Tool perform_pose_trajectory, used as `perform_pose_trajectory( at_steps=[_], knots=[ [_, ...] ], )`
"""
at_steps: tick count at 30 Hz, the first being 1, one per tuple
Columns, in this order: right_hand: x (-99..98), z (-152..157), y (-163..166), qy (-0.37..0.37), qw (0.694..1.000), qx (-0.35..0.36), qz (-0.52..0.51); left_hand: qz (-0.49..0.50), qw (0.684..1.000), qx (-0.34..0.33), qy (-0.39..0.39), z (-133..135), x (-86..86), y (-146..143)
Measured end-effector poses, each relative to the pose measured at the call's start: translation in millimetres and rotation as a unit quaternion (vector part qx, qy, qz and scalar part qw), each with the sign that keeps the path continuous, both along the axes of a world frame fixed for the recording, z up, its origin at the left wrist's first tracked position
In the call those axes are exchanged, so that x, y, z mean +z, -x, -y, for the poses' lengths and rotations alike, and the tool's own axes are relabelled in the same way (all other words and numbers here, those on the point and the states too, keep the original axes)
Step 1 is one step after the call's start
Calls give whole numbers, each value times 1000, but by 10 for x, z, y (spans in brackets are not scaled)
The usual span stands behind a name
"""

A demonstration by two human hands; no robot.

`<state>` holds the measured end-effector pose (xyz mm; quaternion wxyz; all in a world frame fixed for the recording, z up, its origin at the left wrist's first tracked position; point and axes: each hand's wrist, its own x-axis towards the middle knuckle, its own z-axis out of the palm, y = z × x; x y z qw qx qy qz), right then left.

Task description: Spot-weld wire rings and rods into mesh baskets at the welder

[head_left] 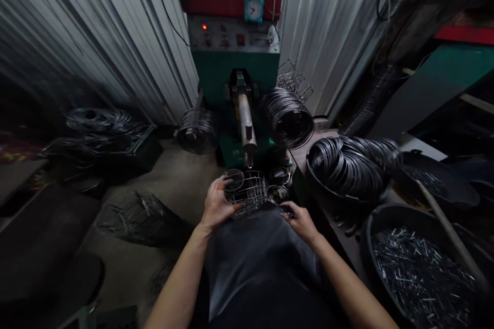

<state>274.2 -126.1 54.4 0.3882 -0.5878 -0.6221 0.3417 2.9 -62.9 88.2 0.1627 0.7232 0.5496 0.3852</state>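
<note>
A small wire basket (pixel 252 191) of thin metal rods lies over my lap, below the welding machine's electrode arm (pixel 246 121). My left hand (pixel 216 204) is closed on the basket's left side, thumb toward the near edge, beside a wire ring (pixel 233 180). To the basket's right, my right hand (pixel 301 222) has its fingers curled together at the edge of the dark apron (pixel 262 252). What those fingers hold, if anything, is too dark to make out. Just beyond them sits a small round container (pixel 277 194) with little pieces inside.
Wire ring bundles hang left (pixel 197 131) and right (pixel 289 118) of the green machine (pixel 210 69). On the right stand a basin of wire rings (pixel 347 167) and a tub of short metal rods (pixel 420 272). A wire bundle (pixel 139 216) lies on the floor at left.
</note>
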Motion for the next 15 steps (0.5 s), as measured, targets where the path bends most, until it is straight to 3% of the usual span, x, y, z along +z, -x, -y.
perform_pose_trajectory(
  at_steps=[3, 6, 8, 12, 15],
  knots=[
    [524, -205, 207, -9, 993, 87, 84, -58, 998, 1, 1, 39, 112, -137],
    [811, -422, 437, 21, 975, 120, 188, -83, 996, -11, 2, 95, 169, -258],
    [839, -504, 564, 27, 966, 106, 232, -84, 996, -24, 4, 125, 187, -310],
    [676, -495, 689, -9, 967, 65, 244, -94, 995, -29, 9, 148, 194, -337],
    [568, -463, 650, -32, 974, 127, 185, -100, 994, -26, 19, 138, 180, -313]
  ],
)
